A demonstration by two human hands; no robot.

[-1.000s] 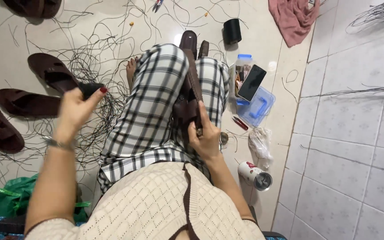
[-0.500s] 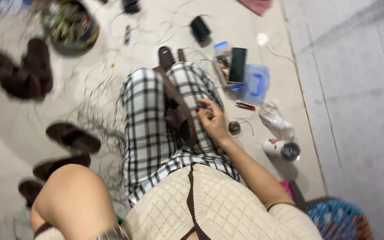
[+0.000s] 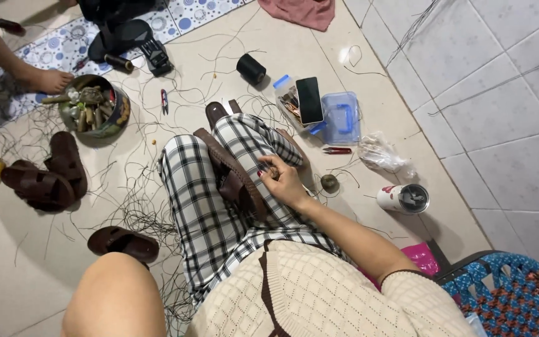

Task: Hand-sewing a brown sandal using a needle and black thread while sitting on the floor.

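Tiled floor littered with dark thread, a person seated with a brown sandal across the checked lap.

Right hand rests beside the sandal, fingers curled closed, pinching something too small to tell. Only the left upper arm shows; its hand is out of view. Right of the sandal lie a clear plastic box and a phone; left of it, more sandals.
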